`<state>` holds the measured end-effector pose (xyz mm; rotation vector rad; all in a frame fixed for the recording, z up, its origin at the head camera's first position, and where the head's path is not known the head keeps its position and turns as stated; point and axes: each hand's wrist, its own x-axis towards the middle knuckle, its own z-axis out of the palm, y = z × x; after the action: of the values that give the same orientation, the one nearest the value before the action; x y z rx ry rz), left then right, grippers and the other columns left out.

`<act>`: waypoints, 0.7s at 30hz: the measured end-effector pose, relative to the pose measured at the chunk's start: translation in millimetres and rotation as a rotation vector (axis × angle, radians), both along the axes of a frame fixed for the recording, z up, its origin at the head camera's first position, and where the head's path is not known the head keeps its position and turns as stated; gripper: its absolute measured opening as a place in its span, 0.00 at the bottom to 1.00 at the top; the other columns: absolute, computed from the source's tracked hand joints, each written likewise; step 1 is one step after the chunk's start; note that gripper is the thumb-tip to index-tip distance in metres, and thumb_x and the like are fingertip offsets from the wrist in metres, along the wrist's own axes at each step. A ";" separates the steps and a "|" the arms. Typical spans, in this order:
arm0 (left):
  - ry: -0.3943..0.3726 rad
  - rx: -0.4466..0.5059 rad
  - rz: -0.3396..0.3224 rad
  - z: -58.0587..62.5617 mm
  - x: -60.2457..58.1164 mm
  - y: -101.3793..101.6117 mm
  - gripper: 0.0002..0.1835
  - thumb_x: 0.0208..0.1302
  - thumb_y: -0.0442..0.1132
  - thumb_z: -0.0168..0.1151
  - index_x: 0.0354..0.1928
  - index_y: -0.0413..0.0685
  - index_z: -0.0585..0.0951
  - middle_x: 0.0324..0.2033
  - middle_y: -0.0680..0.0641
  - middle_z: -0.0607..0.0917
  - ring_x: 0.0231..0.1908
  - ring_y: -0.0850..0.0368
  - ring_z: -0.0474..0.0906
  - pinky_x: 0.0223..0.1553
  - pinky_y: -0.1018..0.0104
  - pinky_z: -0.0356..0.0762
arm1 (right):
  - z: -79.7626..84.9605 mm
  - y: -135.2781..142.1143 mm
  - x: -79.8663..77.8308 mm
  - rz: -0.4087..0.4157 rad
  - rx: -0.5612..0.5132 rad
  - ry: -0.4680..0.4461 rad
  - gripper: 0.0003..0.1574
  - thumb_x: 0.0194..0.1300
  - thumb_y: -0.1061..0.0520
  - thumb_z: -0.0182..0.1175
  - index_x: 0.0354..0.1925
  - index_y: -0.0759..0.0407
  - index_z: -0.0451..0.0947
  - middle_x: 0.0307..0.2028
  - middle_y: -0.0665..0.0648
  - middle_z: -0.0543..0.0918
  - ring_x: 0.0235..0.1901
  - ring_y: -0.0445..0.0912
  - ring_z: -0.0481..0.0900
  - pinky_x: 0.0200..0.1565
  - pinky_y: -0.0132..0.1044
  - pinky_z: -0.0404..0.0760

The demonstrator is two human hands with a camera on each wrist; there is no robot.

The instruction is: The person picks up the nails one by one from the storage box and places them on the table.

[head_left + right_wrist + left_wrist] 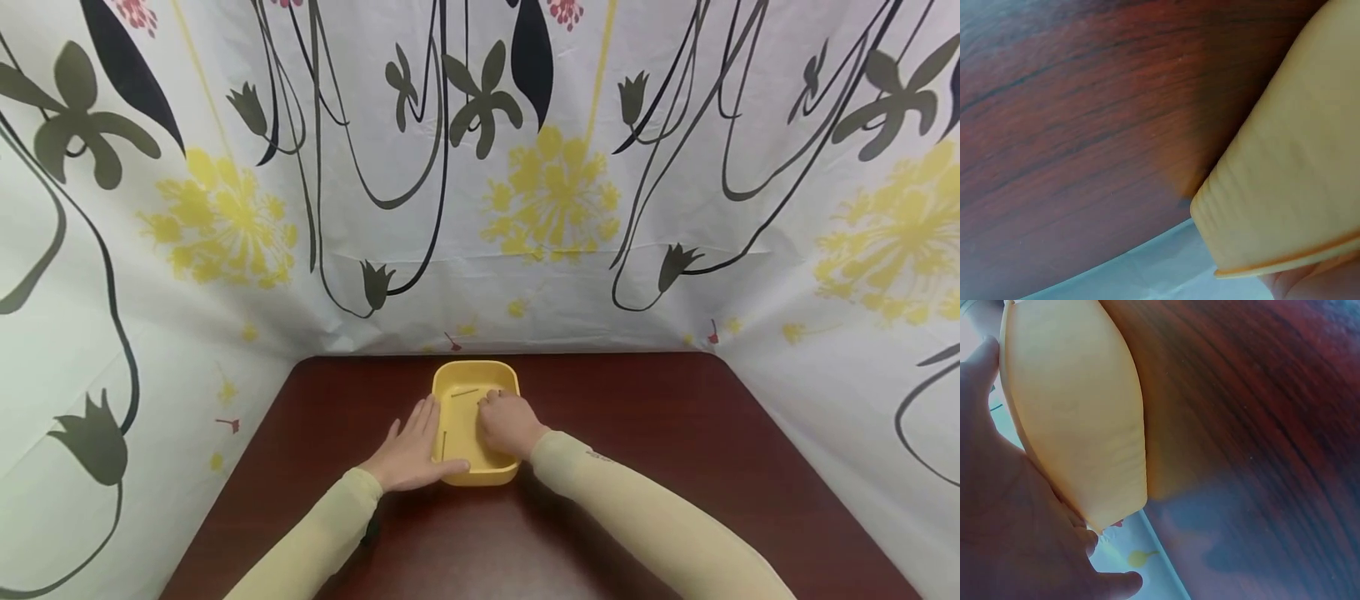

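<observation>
A yellow rectangular tray [476,478] with rounded corners sits near the table's far edge. Inside it, one thin brownish stick [465,392] lies toward the back and another thin stick [444,444] along the left side. My left hand [408,454] rests with straight fingers along the tray's left rim, its thumb over the near rim. My right hand [508,423] reaches in over the right wall, fingers curled, and seems to pinch a thin stick; only a small dark tip shows. In both wrist views the outer wall of the tray [1079,412] [1297,162] fills much of the picture.
Under the tray is a dark reddish-brown wooden table [637,433]. A white sheet [420,317] printed with flowers and stems hangs behind the table and along both sides. Pale yellow sleeves cover both forearms.
</observation>
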<state>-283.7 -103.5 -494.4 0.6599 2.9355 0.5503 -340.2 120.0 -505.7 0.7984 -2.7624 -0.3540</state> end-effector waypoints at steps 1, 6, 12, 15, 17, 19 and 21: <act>-0.004 0.005 0.002 -1.4 0.3 0.4 0.67 0.54 0.84 0.48 0.81 0.44 0.40 0.80 0.44 0.40 0.78 0.49 0.36 0.70 0.35 0.48 | -1.6 -0.9 -0.6 -0.018 0.016 -0.011 0.17 0.65 0.52 0.56 0.44 0.61 0.83 0.33 0.56 0.77 0.36 0.50 0.78 0.38 0.43 0.81; -0.009 0.010 0.017 -9.0 0.1 1.9 0.66 0.55 0.82 0.52 0.81 0.47 0.38 0.80 0.46 0.39 0.78 0.50 0.35 0.70 0.35 0.47 | -5.1 -4.7 -1.7 -0.068 0.033 -0.058 0.14 0.64 0.54 0.56 0.37 0.60 0.85 0.32 0.56 0.79 0.36 0.50 0.77 0.40 0.43 0.80; -0.012 0.034 0.017 -10.7 -0.2 2.7 0.66 0.56 0.80 0.54 0.81 0.45 0.39 0.80 0.45 0.39 0.78 0.50 0.35 0.70 0.35 0.49 | -6.1 -5.9 -4.4 -0.095 0.050 -0.073 0.12 0.62 0.54 0.56 0.30 0.55 0.85 0.29 0.55 0.79 0.33 0.49 0.75 0.34 0.42 0.79; -0.016 0.046 0.016 -8.7 0.5 2.8 0.66 0.56 0.80 0.55 0.81 0.46 0.38 0.80 0.44 0.40 0.78 0.49 0.35 0.69 0.35 0.49 | -5.9 -6.1 -6.1 -0.074 0.033 -0.056 0.10 0.61 0.55 0.58 0.30 0.55 0.85 0.28 0.55 0.78 0.31 0.48 0.75 0.33 0.42 0.79; -0.015 0.046 0.019 -8.4 0.5 2.8 0.66 0.56 0.80 0.55 0.81 0.46 0.38 0.80 0.44 0.40 0.78 0.50 0.35 0.70 0.35 0.49 | -6.3 -6.4 -7.7 -0.057 0.020 -0.037 0.08 0.61 0.57 0.58 0.29 0.55 0.84 0.27 0.54 0.78 0.29 0.48 0.76 0.31 0.42 0.80; -0.016 0.045 0.023 -8.3 0.0 2.6 0.66 0.56 0.80 0.55 0.81 0.47 0.38 0.80 0.45 0.39 0.78 0.50 0.35 0.70 0.35 0.50 | -6.8 -6.8 -9.6 -0.042 0.006 -0.016 0.08 0.61 0.59 0.59 0.28 0.54 0.83 0.26 0.54 0.79 0.28 0.48 0.77 0.30 0.42 0.80; -0.018 0.044 0.026 -8.0 -0.9 2.4 0.66 0.56 0.80 0.55 0.81 0.47 0.37 0.80 0.45 0.38 0.78 0.51 0.35 0.70 0.36 0.50 | -6.8 -7.4 -11.4 -0.036 -0.009 0.002 0.08 0.61 0.62 0.59 0.26 0.54 0.83 0.25 0.53 0.80 0.27 0.48 0.78 0.28 0.42 0.81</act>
<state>-284.6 -101.0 -502.4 0.6196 2.9272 0.6212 -351.6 112.6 -512.5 0.7473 -2.7778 -0.3491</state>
